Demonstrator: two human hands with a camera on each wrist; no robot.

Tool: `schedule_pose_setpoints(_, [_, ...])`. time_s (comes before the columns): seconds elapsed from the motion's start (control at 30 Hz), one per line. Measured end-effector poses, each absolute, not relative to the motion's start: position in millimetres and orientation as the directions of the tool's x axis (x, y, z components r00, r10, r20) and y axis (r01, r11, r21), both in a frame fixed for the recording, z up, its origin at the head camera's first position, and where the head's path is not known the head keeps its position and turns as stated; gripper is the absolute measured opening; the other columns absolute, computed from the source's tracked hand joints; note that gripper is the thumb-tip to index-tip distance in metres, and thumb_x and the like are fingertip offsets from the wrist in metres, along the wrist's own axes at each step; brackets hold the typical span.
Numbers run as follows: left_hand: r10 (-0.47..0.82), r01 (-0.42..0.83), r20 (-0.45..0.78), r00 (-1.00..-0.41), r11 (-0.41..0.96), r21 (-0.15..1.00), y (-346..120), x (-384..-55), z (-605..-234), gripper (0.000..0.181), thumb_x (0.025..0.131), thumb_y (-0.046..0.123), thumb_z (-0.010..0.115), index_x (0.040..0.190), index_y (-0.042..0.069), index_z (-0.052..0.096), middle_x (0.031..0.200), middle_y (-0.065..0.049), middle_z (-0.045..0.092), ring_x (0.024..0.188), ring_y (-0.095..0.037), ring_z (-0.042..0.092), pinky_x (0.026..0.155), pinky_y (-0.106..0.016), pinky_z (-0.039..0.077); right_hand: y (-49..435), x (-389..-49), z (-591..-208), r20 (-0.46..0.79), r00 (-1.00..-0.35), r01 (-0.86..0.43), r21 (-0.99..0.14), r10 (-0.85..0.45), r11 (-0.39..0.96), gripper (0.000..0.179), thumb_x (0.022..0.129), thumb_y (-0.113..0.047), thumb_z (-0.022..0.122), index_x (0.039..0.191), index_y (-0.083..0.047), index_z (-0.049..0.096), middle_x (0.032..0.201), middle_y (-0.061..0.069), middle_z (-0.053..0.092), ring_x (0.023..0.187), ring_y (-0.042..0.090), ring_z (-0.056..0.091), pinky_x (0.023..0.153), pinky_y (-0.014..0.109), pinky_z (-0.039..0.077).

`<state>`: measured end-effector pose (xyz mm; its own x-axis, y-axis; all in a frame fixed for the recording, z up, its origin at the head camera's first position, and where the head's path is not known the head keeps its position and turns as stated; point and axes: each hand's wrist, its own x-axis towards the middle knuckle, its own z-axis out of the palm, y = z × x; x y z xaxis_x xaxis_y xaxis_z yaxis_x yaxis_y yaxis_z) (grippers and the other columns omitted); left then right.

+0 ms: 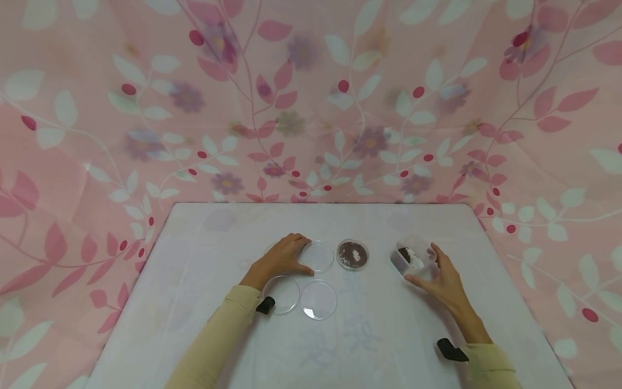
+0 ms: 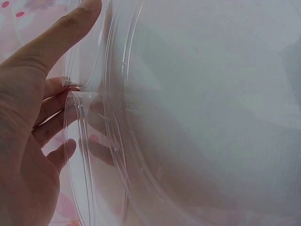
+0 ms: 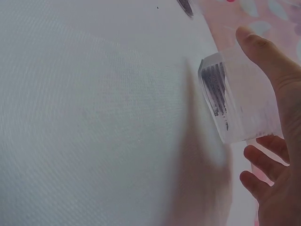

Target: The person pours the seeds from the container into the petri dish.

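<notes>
My left hand (image 1: 282, 258) holds a clear petri dish (image 1: 319, 256) by its edge, with the thumb at the near side and the fingers at the far side. In the left wrist view, the thumb lies against the rim of the clear dish. My right hand (image 1: 441, 276) grips a small translucent plastic box (image 1: 419, 250) between thumb and fingers. Dark granular material (image 3: 215, 87) lies along one side inside that box. Between the hands sits a petri dish of dark material (image 1: 351, 255) with a pale patch on it.
Two more clear petri dishes, a left one (image 1: 283, 296) and a right one (image 1: 318, 300), lie nearer on the white-covered table (image 1: 389, 335). Part of another clear dish shows behind the left hand. A floral pink curtain (image 1: 311, 108) hangs beyond the table's back edge.
</notes>
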<state>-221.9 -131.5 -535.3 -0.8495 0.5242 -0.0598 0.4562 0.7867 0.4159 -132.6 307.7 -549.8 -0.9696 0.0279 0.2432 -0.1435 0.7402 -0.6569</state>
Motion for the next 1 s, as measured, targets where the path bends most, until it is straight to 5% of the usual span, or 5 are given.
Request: schedule_pose_setpoints(1.0, [0.538,0.470,-0.045,-0.842,0.772,0.428,-132,-222,-536,0.091,0.065,0.065,0.081,0.138,0.016,0.055,0.138,-0.002,0.056,0.131,-0.021,0.050,0.111,-0.043,0.043,306,-134,-562,0.139,-0.984,-0.018,-0.713,0.115,0.701,0.099,0.073,-0.039,0.086,0.148,-0.005,0.030,0.140,0.025,0.050,0.126,0.040,0.048,0.103,0.064,0.039])
